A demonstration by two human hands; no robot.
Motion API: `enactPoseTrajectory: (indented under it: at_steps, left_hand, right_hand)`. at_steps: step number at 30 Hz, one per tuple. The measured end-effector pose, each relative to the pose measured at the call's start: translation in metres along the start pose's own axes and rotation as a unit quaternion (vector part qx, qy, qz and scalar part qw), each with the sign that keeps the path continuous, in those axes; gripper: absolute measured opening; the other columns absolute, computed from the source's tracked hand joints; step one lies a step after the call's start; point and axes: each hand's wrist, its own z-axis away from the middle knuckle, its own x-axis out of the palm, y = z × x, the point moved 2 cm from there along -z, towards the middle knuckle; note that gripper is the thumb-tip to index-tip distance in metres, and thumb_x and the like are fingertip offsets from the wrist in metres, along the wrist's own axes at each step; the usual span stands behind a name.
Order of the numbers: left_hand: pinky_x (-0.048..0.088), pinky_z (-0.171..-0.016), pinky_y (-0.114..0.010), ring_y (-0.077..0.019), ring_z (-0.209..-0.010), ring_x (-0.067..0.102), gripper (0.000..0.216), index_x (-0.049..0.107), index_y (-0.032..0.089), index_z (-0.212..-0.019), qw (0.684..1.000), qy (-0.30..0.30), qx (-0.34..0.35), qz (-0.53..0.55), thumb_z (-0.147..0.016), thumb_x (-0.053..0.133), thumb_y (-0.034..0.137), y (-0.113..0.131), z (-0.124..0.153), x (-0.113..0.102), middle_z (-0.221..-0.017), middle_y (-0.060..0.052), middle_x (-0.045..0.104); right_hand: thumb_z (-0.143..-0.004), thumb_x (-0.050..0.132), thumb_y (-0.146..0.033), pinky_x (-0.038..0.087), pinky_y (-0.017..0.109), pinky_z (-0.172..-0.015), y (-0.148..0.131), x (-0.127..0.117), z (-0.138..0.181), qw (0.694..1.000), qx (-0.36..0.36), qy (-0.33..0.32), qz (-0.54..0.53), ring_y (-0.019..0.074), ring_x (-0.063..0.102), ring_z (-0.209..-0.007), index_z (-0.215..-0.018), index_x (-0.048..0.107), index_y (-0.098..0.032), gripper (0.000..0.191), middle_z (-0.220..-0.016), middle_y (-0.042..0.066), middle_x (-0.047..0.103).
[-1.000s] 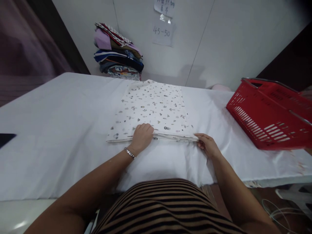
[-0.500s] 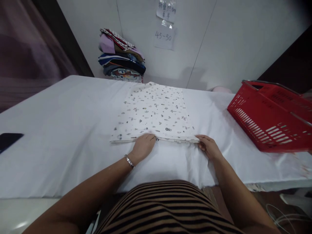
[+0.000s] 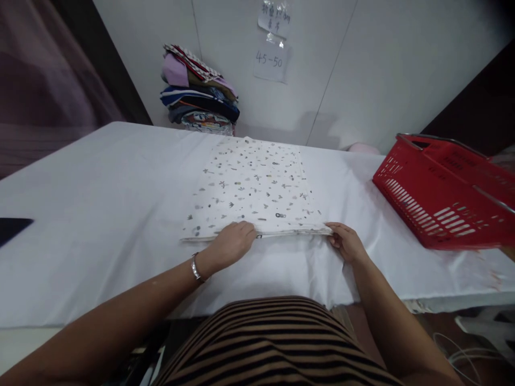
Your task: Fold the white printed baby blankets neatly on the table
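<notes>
A white cloth with small printed plants and figures lies folded flat in layers on the white-covered table. Its near edge runs straight across in front of me. My left hand, with a silver bracelet at the wrist, is closed over the middle of that edge, fingers bent onto the layers. At the right corner my right hand pinches the edge between thumb and fingers.
A red plastic basket stands on the table at the right. Folded fabrics are stacked against the back wall. A dark flat object lies at the left edge. Paper notes hang on the wall.
My left hand has shifted slightly left and its wrist has dropped lower. The near edge of the cloth lies straighter and a little closer to me. My right hand stays at the corner.
</notes>
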Motion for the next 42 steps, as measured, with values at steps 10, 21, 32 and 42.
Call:
enactPoseTrajectory:
  at_steps: [10,21,32,42]
  left_hand:
    - [0.039,-0.069,-0.029,-0.0165,-0.078,0.053,0.023,0.058,0.015,-0.085,0.999,0.036,-0.029,0.009,-0.093,0.036,0.014,0.012,0.019,0.011,-0.084,-0.003,0.061]
    - [0.039,-0.072,-0.034,-0.0199,-0.084,0.051,0.021,0.058,0.016,-0.100,0.998,-0.018,0.051,-0.012,-0.091,0.039,0.011,0.035,-0.014,0.018,-0.094,-0.006,0.060]
    - [0.042,-0.069,-0.037,-0.0237,-0.085,0.054,0.022,0.060,0.011,-0.092,0.996,-0.043,0.070,-0.024,-0.086,0.040,0.005,0.056,-0.055,0.028,-0.091,-0.011,0.060]
    - [0.043,-0.067,-0.033,-0.0196,-0.081,0.055,0.017,0.059,0.016,-0.083,0.996,-0.050,0.050,0.044,-0.089,0.044,0.013,0.065,-0.040,0.018,-0.088,-0.006,0.060]
  right_hand:
    - [-0.065,0.070,-0.037,0.022,0.020,-0.037,0.002,-0.003,0.000,0.998,0.014,0.001,0.062,0.0068,0.043,-0.044,-0.083,0.068,-0.014,0.029,-0.058,0.000,0.056]
    - [-0.063,0.073,-0.040,0.017,0.019,-0.035,-0.004,0.002,-0.001,0.999,0.023,-0.002,0.022,0.0058,0.041,-0.042,-0.083,0.067,-0.013,0.034,-0.056,-0.001,0.054]
    - [-0.066,0.070,-0.037,0.019,0.020,-0.037,-0.012,0.006,0.001,0.998,0.031,-0.030,-0.035,0.0057,0.041,-0.045,-0.084,0.064,-0.015,0.029,-0.063,-0.001,0.057]
    - [-0.065,0.064,-0.032,0.025,0.019,-0.038,-0.004,0.002,0.002,0.990,-0.005,0.012,0.138,0.0077,0.041,-0.042,-0.077,0.069,-0.017,0.020,-0.048,-0.003,0.051]
